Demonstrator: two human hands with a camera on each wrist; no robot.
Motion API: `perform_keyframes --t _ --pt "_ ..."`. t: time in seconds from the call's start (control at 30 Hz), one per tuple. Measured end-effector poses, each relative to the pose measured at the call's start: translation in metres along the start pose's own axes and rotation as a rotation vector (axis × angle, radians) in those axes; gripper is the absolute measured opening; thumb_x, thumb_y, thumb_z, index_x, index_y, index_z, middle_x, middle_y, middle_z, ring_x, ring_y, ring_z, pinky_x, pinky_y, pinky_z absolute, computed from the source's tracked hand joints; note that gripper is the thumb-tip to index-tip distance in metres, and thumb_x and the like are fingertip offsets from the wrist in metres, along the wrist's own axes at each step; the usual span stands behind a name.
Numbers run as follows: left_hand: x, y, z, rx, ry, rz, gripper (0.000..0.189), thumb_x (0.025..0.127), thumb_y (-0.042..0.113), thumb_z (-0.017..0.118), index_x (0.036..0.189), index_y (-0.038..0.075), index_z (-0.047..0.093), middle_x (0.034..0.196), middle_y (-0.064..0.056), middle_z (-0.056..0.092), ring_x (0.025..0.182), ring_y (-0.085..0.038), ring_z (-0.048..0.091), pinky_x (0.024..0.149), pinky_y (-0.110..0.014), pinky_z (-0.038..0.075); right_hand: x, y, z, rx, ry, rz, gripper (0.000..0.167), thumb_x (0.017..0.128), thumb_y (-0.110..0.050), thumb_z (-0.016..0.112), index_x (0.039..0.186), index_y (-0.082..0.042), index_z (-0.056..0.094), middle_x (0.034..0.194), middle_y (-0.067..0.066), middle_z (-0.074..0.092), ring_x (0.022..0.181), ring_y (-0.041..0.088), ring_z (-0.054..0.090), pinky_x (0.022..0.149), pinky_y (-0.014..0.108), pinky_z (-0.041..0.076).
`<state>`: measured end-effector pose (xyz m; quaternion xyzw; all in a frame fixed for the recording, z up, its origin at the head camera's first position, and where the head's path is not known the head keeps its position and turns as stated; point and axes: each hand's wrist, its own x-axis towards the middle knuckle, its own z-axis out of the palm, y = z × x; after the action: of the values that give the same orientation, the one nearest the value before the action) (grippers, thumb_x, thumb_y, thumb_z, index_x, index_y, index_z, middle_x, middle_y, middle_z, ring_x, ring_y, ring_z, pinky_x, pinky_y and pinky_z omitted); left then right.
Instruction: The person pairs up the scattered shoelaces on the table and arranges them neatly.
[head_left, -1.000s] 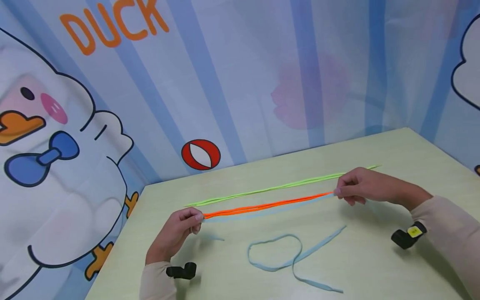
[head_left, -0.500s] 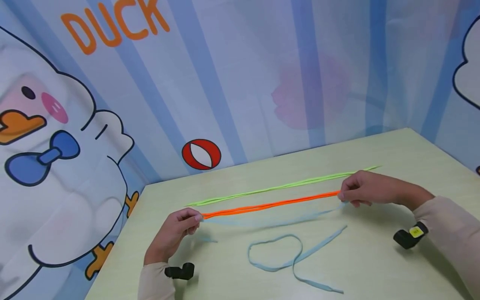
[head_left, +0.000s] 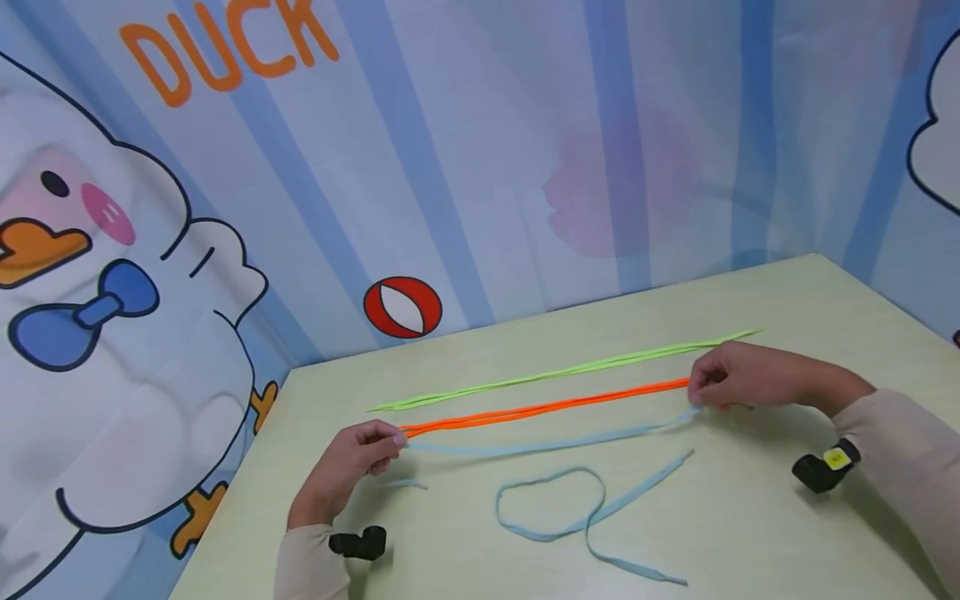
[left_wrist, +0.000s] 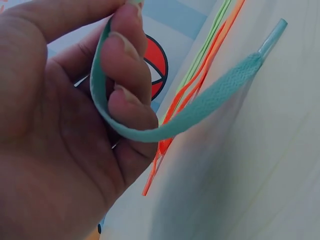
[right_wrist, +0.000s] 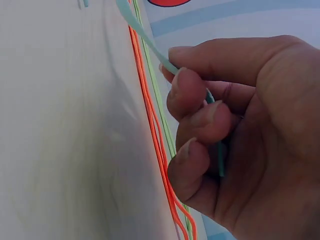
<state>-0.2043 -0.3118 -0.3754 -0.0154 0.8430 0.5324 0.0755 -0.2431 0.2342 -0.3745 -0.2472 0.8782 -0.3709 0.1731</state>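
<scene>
A light blue shoelace (head_left: 525,450) hangs between my two hands, sagging a little above the table. My left hand (head_left: 352,458) pinches it near one end; in the left wrist view the blue shoelace (left_wrist: 215,105) loops past the curled fingers to its clear tip. My right hand (head_left: 738,379) pinches the other end, and that tail runs behind the fingers in the right wrist view. Just beyond lies a doubled orange shoelace (head_left: 540,409), stretched straight, its ends hidden by the hands in the head view. Farther back is a doubled yellow-green shoelace (head_left: 562,375), parallel to it.
A second light blue shoelace (head_left: 555,533) lies loosely looped on the pale table (head_left: 750,517), nearer me. A printed cloth backdrop (head_left: 495,167) with a duck stands along the table's far and left edges. Black wrist devices are strapped to both sleeves.
My right hand has moved slightly right and down. The held blue shoelace has gone from lying close along the orange one to sagging nearer me. The left hand has shifted slightly left.
</scene>
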Motion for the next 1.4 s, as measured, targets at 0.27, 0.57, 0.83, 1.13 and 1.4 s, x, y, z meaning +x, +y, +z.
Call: perform_keyframes --t 0.27,0.57,0.83,1.13,1.4 --pt "0.002 -0.003 0.001 0.064 0.047 -0.048 0.023 0.093 0.024 0.073 0.106 0.005 0.069 0.081 -0.008 0.057 0.072 -0.022 0.051 0.067 -0.033 0.041 0.001 0.009 -0.002 -0.179 0.055 0.055 0.006 0.093 -0.017 0.066 0.09 -0.013 0.067 0.071 -0.003 0.054 0.063 0.014 0.049 0.059 0.031 0.041" --pt "0.003 -0.006 0.0 0.071 0.041 -0.052 0.021 0.092 0.022 0.073 0.103 0.005 0.07 0.083 -0.008 0.06 0.073 -0.023 0.053 0.069 -0.034 0.042 0.0 0.012 -0.005 -0.265 0.05 0.109 0.008 0.091 -0.011 0.064 0.083 -0.011 0.066 0.07 -0.002 0.053 0.062 0.016 0.047 0.059 0.032 0.039" --pt "0.003 -0.008 -0.002 0.139 0.107 -0.058 0.024 0.091 0.027 0.074 0.104 0.007 0.072 0.085 -0.008 0.06 0.077 -0.024 0.054 0.071 -0.034 0.043 -0.001 0.009 -0.005 -0.281 0.018 0.144 0.013 0.088 -0.008 0.061 0.077 -0.013 0.063 0.066 -0.003 0.051 0.059 0.015 0.046 0.058 0.032 0.038" --pt "0.003 -0.008 -0.005 0.191 0.156 -0.114 0.023 0.093 0.025 0.071 0.109 0.009 0.071 0.092 -0.008 0.062 0.086 -0.025 0.053 0.075 -0.036 0.042 -0.001 0.007 -0.005 -0.32 0.018 0.155 0.014 0.088 -0.006 0.059 0.076 -0.013 0.063 0.066 -0.002 0.051 0.057 0.015 0.045 0.056 0.031 0.037" --pt "0.002 -0.005 -0.005 0.29 0.136 -0.131 0.017 0.093 0.02 0.072 0.106 0.011 0.076 0.103 -0.004 0.066 0.093 -0.024 0.054 0.077 -0.035 0.045 -0.004 0.006 -0.006 -0.393 0.046 0.143 0.015 0.09 -0.008 0.059 0.077 -0.013 0.063 0.069 -0.002 0.051 0.059 0.015 0.044 0.056 0.032 0.036"
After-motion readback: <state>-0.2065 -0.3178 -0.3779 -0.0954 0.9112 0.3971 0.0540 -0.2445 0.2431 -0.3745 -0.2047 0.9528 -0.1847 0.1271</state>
